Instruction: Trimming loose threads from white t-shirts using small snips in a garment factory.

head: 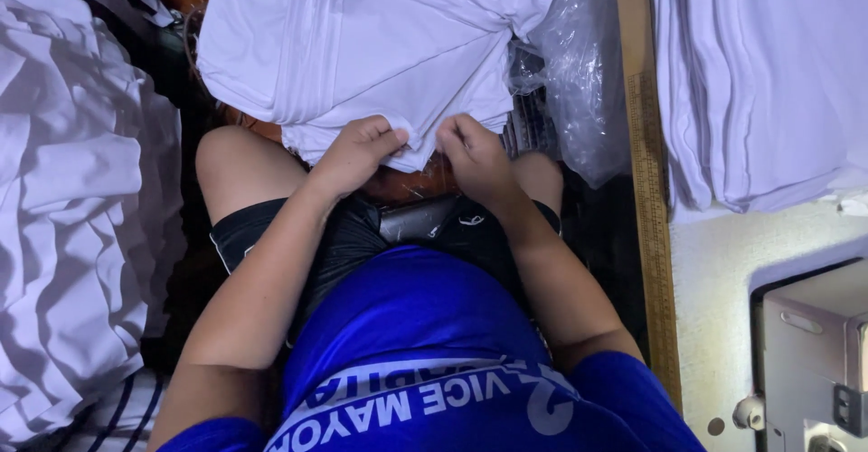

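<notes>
crowded sewing corner: a crumpled white pile (72, 208) at left. left hand (357, 152) and right hand (472, 152) pinch the lower edge of a white garment stack (362, 45) above the lap, fingers closed on fabric. pulling unevenly could topple it off. wooden ruler (649, 190) edges the counter (714, 271).

Dim, bluish indoor light; white fabric stack (362, 45) brightest, slightly washed out. Deep shadow around lap. Glare on plastic bag (579, 72). Focus fairly sharp.
</notes>
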